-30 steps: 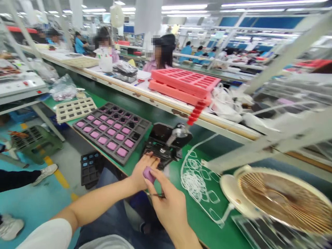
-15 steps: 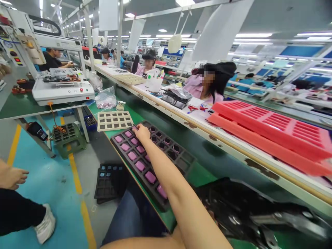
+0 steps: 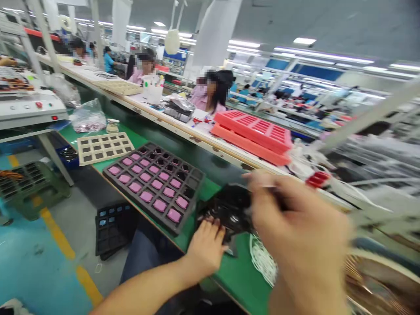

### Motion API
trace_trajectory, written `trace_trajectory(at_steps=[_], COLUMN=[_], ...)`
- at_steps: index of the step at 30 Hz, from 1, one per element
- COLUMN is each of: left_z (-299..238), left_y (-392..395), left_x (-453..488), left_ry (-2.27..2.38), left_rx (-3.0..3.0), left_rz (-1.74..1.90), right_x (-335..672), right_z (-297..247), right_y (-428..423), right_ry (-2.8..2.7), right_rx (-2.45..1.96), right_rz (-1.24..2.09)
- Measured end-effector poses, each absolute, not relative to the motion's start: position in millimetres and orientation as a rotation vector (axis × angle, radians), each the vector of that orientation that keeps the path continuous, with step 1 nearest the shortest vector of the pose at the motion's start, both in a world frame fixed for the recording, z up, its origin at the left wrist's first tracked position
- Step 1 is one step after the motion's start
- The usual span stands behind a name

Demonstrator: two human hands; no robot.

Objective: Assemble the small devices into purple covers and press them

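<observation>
My left hand point(image 3: 207, 247) lies at the front of a glossy black device point(image 3: 231, 208) on the green bench. Its fingers are stretched out and slightly apart, touching the device's near side. Close to the camera, my right hand point(image 3: 295, 223) is raised beside the device with its fingers curled closed. Something dark shows in its grip, but blur hides what it is. Left of the device lies a dark tray point(image 3: 175, 225) of square pockets, many with pink pieces point(image 3: 159, 205) and several with black pieces point(image 3: 169, 167).
A cream tray point(image 3: 105, 147) and a plastic bag point(image 3: 88, 116) lie farther left on the bench. White cord point(image 3: 262, 260) lies near my right arm. Red trays point(image 3: 252, 133) are stacked on the raised shelf. More black trays point(image 3: 111, 229) stand low beside my leg. Co-workers sit beyond the shelf.
My view has swung to the right. My right hand has left the tray and is now raised at the black device. My left hand, hidden before, now shows at the device's front.
</observation>
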State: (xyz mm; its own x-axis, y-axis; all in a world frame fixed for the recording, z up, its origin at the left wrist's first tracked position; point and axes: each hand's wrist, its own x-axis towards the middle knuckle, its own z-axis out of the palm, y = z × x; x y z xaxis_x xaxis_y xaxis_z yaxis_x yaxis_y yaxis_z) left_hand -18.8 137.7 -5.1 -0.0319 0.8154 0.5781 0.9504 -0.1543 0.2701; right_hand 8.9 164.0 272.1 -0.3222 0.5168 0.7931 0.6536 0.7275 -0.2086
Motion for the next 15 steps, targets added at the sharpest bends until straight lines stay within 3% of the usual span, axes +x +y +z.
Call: trace_trajectory(at_steps=[3, 7, 10, 15], left_z=[-7, -8, -11, -26], left_y=[131, 105, 80, 61], left_x=[-15, -9, -6, -1], left_ry=[-1.906, -2.026, -2.069, -2.030], left_rx=[-2.075, -2.028, -1.975, -1.939], left_rz=[-0.992, -0.987, -0.921, -0.794], right_x=[75, 96, 93, 104], right_z=[311, 322, 302, 218], right_y=[193, 251, 246, 189], right_ry=[-1.764, -2.086, -2.119, -1.906], right_rx=[-1.108, -1.061, -0.828, -0.554], right_rz=[-0.469, -0.110, -0.005, -0.215])
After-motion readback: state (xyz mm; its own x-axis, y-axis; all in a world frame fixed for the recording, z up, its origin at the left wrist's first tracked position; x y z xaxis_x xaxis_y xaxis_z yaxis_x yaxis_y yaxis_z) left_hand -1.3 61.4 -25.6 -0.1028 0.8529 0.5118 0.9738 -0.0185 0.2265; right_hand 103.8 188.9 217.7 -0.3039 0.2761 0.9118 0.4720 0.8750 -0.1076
